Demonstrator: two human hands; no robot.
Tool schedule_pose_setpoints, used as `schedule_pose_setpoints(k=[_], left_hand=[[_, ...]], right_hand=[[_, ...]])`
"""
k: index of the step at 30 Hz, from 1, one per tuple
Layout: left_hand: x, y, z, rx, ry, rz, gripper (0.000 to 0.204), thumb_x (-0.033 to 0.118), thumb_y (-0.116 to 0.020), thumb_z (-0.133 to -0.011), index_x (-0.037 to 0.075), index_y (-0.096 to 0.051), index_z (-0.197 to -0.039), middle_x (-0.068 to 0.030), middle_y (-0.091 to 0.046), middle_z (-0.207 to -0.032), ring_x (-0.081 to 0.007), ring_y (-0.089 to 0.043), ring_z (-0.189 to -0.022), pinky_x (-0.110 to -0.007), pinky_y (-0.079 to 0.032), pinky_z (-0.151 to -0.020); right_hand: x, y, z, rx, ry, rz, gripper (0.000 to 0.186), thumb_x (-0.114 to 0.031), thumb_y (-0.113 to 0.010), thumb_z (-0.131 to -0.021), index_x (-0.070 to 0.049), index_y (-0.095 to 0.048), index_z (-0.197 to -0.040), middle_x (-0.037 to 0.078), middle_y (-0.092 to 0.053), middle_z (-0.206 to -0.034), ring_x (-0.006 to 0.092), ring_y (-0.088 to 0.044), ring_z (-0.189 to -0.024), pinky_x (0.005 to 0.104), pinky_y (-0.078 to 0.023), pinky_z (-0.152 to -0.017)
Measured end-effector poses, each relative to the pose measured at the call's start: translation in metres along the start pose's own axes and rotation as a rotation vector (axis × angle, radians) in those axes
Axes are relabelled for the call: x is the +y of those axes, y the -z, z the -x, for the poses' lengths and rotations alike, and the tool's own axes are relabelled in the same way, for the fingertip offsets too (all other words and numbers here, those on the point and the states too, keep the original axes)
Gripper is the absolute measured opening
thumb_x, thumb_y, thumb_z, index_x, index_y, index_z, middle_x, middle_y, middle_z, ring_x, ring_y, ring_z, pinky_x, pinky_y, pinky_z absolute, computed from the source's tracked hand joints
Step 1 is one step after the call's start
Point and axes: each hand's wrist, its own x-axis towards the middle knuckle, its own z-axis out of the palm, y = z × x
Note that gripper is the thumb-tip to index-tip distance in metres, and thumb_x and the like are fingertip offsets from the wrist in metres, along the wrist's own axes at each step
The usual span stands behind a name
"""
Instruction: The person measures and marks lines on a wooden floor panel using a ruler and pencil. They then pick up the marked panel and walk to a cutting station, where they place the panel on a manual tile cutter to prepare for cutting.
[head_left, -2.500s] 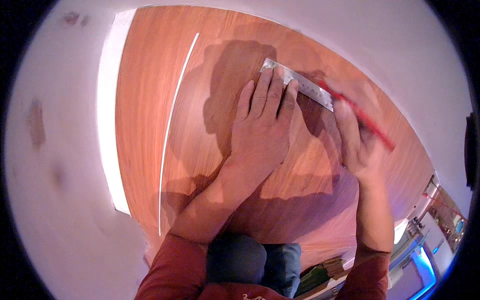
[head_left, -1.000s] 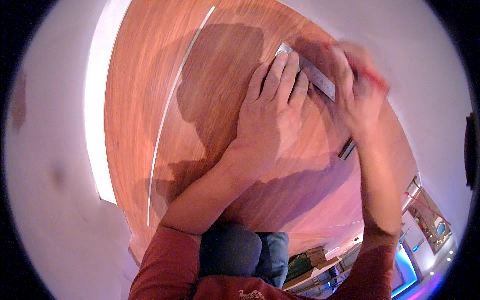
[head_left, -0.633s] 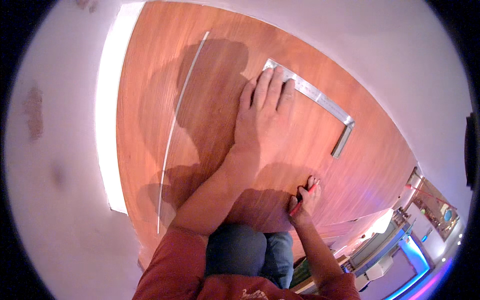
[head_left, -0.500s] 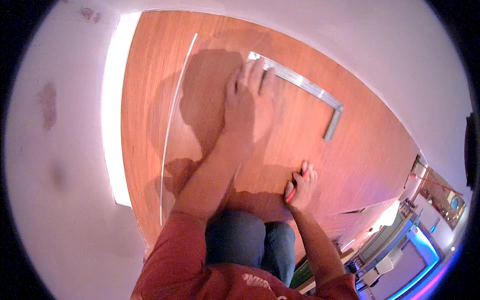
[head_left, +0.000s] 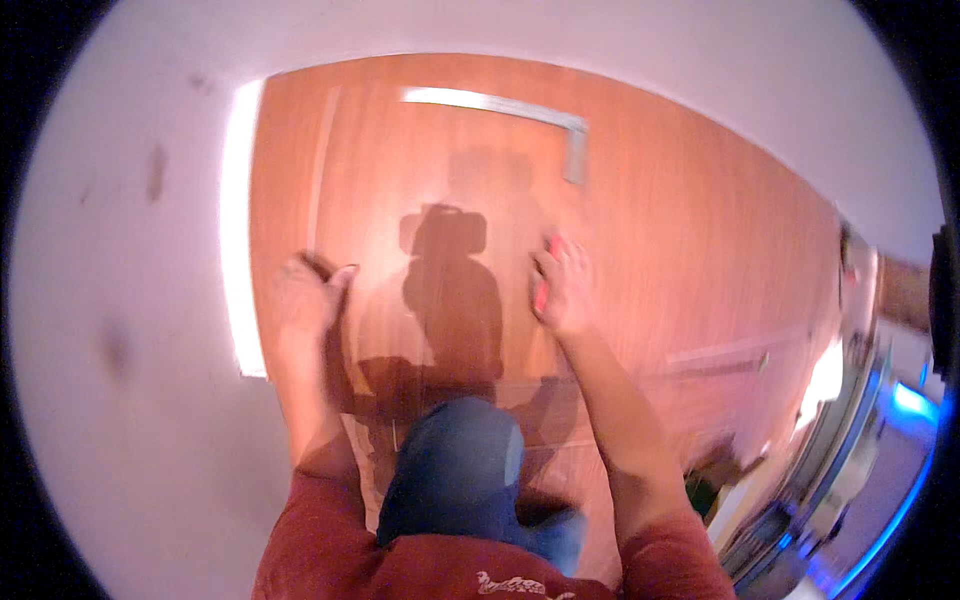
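Note:
My left hand [head_left: 308,295] lies at the left of a wood-grain board [head_left: 690,260], thumb spread away from the bent fingers. It rests over the lower part of a thin pale strip [head_left: 321,165] running lengthwise on the board; what lies beneath the palm is hidden. My right hand [head_left: 566,285] is closed around a slim red pen-like tool [head_left: 543,292], low over the board right of the middle. Beyond both hands, a metal carpenter's square [head_left: 490,103] lies flat, its short arm pointing back toward me at the right. Neither hand touches it.
A pale wall [head_left: 130,300] borders the left side, with a bright white band [head_left: 240,230] beside the board. Another pale wall [head_left: 640,40] closes off the far side. Blue-lit furniture [head_left: 860,500] stands at the lower right, blurred. Shadows cross the board's middle.
My left hand has left the carpenter's square and come back left onto the pale strip. My right hand, still holding the red tool, has shifted slightly farther out. The whole view has turned.

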Motion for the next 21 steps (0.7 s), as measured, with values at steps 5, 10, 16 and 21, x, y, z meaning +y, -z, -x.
schedule_pose_setpoints(k=[5,10,16,21], left_hand=[[-0.050,-0.005,-0.025,-0.032,-0.149,-0.071,0.057,0.051,-0.077,-0.081,-0.003,-0.076,-0.102,-0.0237,-0.074,-0.101,-0.0360,-0.072,-0.098,-0.045,-0.055,-0.090],[-0.047,-0.028,-0.013,0.045,0.007,-0.351,0.111,0.080,-0.075,-0.064,-0.007,-0.060,-0.131,-0.0338,-0.055,-0.137,-0.0433,-0.053,-0.130,-0.046,-0.043,-0.111],[-0.070,-0.039,-0.020,-0.121,-0.199,-0.222,0.087,0.074,-0.070,-0.077,-0.002,-0.071,-0.119,-0.0260,-0.062,-0.131,-0.0381,-0.061,-0.122,-0.044,-0.046,-0.105],[-0.148,-0.035,-0.036,-0.065,-0.228,0.107,0.075,0.066,-0.072,-0.082,0.000,-0.073,-0.117,-0.0229,-0.072,-0.112,-0.0314,-0.067,-0.111,-0.042,-0.052,-0.096]], right_hand=[[-0.005,-0.027,-0.007,0.098,0.154,-0.093,0.045,-0.030,-0.066,-0.084,-0.011,-0.063,-0.124,0.014,-0.052,-0.145,0.0358,-0.047,-0.135,0.0507,-0.034,-0.116],[-0.043,-0.026,0.044,0.312,-0.102,-0.152,0.040,-0.025,-0.062,-0.090,-0.008,-0.060,-0.127,0.020,-0.051,-0.142,0.0367,-0.047,-0.134,0.0523,-0.037,-0.111],[-0.112,-0.050,0.278,0.576,-0.157,-0.268,0.023,-0.011,-0.063,-0.086,-0.007,-0.068,-0.109,0.015,-0.066,-0.113,0.0328,-0.060,-0.114,0.0477,-0.046,-0.099],[-0.164,-0.008,0.451,0.381,-0.517,-0.504,0.021,-0.004,-0.057,-0.095,-0.002,-0.066,-0.115,0.008,-0.069,-0.107,0.0223,-0.064,-0.094,0.0332,-0.051,-0.084]])
